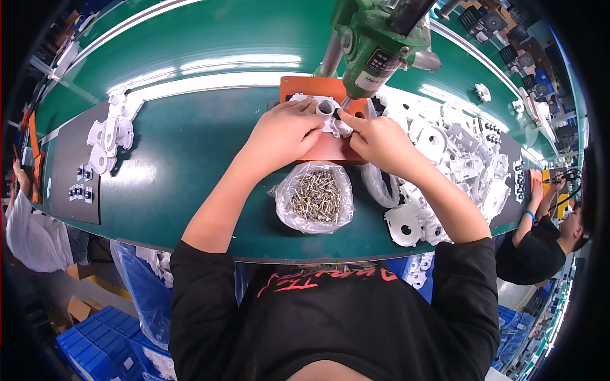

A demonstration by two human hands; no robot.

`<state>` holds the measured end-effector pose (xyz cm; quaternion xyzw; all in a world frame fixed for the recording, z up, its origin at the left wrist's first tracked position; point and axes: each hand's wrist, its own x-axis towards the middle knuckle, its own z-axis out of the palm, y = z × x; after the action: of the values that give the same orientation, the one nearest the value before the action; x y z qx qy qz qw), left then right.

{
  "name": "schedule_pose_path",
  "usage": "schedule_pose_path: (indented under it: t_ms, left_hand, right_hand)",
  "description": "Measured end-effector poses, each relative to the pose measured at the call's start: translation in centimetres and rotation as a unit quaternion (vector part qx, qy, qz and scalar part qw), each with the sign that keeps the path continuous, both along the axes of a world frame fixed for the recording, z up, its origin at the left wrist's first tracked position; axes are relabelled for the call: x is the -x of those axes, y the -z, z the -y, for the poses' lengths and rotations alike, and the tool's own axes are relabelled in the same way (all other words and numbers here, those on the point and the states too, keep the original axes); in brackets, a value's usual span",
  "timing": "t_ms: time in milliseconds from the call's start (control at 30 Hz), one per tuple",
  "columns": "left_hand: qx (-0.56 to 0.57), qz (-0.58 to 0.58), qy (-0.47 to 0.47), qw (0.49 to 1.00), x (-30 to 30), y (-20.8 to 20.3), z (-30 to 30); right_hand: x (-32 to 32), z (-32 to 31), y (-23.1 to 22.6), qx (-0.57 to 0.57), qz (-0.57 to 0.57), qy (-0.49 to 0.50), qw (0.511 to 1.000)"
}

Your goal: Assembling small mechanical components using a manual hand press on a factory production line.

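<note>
While the head view serves as the only source, its entries run as follows. White plastic housing (327,116), one: lying on the orange fixture plate (324,149), beneath the green bench-mounted machine head (372,54), its metal tip (345,103) just beside the housing's raised ring. Left hand (287,132): laid over the housing's left side, fingers extended, thumb angled inward; whether it pinches an edge or merely presses is not possible to say. Right hand (381,141): index finger stretched to the housing near the tip, other fingers curled; any small item held there cannot be confirmed. Silver screws (316,197), many: loose in a clear plastic bag (287,216), nearer the wearer. White plastic parts (467,152), heaped: right of the fixture plate. White part stack (109,136): far left on the bench (184,146). Step in hand, as judged: positioning or steadying the housing under the machine head; the next move seems to call for true alignment with the tip and fingertips kept clear. Obscured: the housing's left portion, under the fingers; its underside; a dark spot by the right index fingertip, unidentifiable; the machine's top, cut off by the frame.
</note>
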<state>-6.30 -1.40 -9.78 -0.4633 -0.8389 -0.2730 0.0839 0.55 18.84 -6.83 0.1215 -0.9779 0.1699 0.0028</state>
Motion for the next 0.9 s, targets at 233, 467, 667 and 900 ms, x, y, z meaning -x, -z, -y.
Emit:
schedule_pose_path:
  t_ms: [233,467,667,900]
  left_hand:
    - [0.009,0.017,-0.004,1.0,-0.1,-0.2,0.0]
    - [0.007,0.012,-0.001,1.0,-0.1,-0.1,0.0]
    - [-0.003,0.009,0.005,1.0,0.0,0.2,0.0]
    - [-0.017,0.011,0.023,1.0,0.2,0.2,0.0]
  right_hand:
    - [0.2,0.5,-0.4,-0.043,-0.006,-0.024,0.999]
    - [0.5,1.9,-2.2,0.083,0.148,0.038,0.985]
    - [1.8,1.1,-2.7,0.197,0.213,0.069,0.954]
    - [1.9,-0.4,-0.1,0.131,0.026,0.033,0.99]
